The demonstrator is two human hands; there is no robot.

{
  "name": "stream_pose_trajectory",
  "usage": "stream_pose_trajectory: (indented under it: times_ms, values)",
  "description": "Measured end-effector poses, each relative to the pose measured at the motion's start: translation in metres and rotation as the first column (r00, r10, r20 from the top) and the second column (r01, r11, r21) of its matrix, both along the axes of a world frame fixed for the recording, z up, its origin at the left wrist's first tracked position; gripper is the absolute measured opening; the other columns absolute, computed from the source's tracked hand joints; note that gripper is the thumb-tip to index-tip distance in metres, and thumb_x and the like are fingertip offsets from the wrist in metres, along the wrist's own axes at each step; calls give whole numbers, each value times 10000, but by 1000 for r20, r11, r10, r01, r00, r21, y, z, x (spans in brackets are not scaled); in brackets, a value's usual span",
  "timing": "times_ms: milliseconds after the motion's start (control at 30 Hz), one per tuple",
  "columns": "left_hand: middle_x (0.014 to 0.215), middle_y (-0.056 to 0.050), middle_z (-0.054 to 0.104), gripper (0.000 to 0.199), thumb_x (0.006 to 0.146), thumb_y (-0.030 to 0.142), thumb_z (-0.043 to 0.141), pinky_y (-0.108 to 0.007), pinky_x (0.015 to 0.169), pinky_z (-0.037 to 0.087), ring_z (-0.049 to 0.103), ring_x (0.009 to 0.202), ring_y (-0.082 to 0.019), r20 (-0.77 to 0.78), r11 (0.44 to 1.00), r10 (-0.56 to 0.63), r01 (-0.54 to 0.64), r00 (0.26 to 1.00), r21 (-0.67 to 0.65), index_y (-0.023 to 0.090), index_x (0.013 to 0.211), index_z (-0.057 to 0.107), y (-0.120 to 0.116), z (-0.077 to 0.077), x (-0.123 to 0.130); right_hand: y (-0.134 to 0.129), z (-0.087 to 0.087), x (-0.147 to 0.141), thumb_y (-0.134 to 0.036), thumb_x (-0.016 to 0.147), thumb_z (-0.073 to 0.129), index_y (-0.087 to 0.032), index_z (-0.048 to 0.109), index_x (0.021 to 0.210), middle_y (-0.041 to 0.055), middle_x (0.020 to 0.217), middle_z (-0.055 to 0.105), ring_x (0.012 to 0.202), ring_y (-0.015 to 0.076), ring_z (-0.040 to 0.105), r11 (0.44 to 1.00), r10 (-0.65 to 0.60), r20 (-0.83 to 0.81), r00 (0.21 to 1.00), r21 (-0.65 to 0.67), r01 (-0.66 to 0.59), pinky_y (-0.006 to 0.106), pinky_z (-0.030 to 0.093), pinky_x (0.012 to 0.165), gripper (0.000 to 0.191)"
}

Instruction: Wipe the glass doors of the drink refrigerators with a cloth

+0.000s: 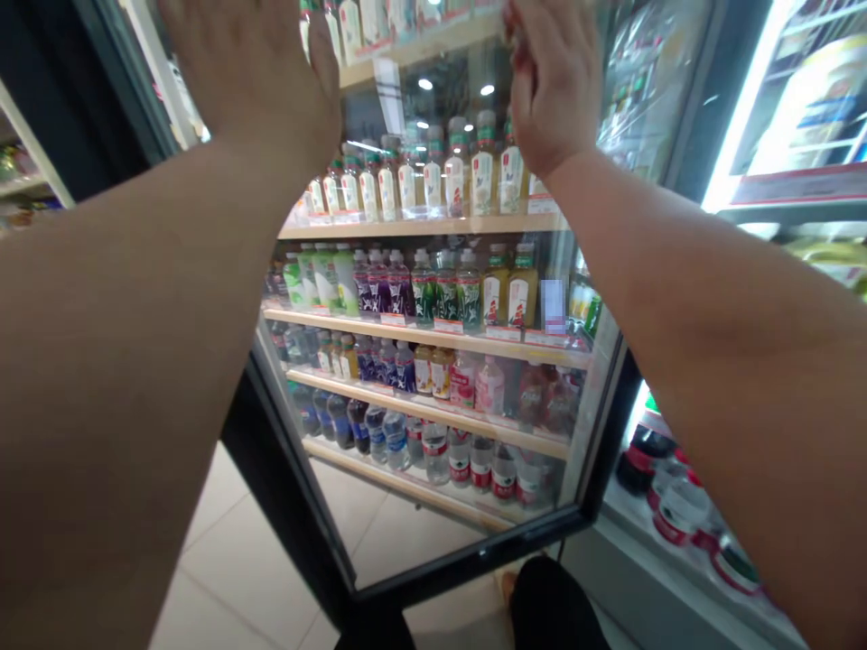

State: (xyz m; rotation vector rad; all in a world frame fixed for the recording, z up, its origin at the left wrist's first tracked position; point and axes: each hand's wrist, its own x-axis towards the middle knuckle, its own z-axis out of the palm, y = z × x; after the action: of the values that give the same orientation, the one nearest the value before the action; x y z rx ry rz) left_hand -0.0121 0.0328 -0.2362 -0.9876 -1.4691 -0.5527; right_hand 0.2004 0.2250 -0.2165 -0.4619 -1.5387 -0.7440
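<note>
In front of me stands a glass door (461, 99) with a black frame (474, 564), swung open from a drinks cooler. My left hand (264, 81) is raised at the upper left, near the frame and glass; its thumb stands apart and its fingertips run out of view. At the top right, my right hand (559, 81) is up by the glass. Its fingers are bent together around something small at the upper edge that I cannot make out. Whether either palm touches the glass is unclear.
Rows of bottled drinks (443, 289) on pale shelves show in the glass. To the right is a lit cooler compartment with bottles (681, 510) on its lower shelf. Light floor tiles (230, 551) lie below, and my dark-clothed legs (552, 605) are close to the door's bottom edge.
</note>
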Motion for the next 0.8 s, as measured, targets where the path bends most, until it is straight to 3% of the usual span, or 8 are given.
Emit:
stream_pose_trajectory:
  times_ms: [100,200,267,400,500,567,667,800]
  values:
    - [1683,-59,104,636,1076,480,142,-403,1236,90,82,1529,-207,74,999,-34,35,997,-11,128,1606,143,-4,-2,8,-4,-10,0,-100,939,448,-186,553,1438,7,1559,492,1492,173,368,994,37,142,989,92,-50,373,282,1259,518]
    - [1692,-64,98,631,1083,477,168,-425,1257,76,57,1544,-194,84,999,-47,49,995,-16,134,1610,111,-3,-2,5,-2,-5,5,-18,917,421,-163,546,1444,30,1581,457,1512,173,336,971,38,-259,965,-217,-97,398,241,1271,561]
    - [1686,-84,103,645,1088,492,104,-471,1258,121,99,1549,-251,26,999,-32,33,999,-19,115,1611,85,0,-1,1,5,5,10,-7,925,416,-139,536,1443,51,1581,450,1516,181,332,888,-22,-572,820,-387,-247,434,199,1279,548]
    - [1675,-114,126,654,1082,473,24,-483,1241,183,155,1535,-302,32,998,57,-56,998,-18,88,1609,78,0,-1,2,20,14,17,-5,878,501,-144,567,1404,50,1571,462,1507,229,349,833,-23,-798,602,-347,-430,455,147,1280,548]
    - [1679,-112,112,638,1079,471,22,-480,1241,141,118,1537,-269,60,999,40,-39,997,-28,118,1608,78,-3,-1,8,16,-4,13,5,842,485,-118,579,1390,62,1544,500,1499,215,356,906,22,-616,787,-320,-276,436,169,1292,569]
    - [1691,-78,82,613,1079,480,56,-423,1249,71,-132,1512,-126,56,1000,4,-2,998,-26,163,1604,59,-3,-2,6,8,-26,8,-88,893,474,-185,580,1396,28,1538,513,1479,180,387,986,88,-258,962,-113,-120,411,246,1284,523]
    - [1708,24,25,592,1079,483,119,-201,1171,-178,-490,1131,126,36,998,-64,64,997,-12,194,1592,59,2,-1,-4,5,-56,5,-260,962,435,-332,557,1406,-62,1518,534,1453,130,424,973,89,196,977,192,-127,390,359,1245,466]
    - [1704,74,-29,527,1079,398,69,-65,981,-357,-532,1056,96,77,999,-35,37,996,-15,235,1581,78,14,-4,-15,35,-61,3,-246,943,343,-243,634,1323,24,1448,598,1418,202,470,990,142,-303,942,34,-138,472,341,1265,477]
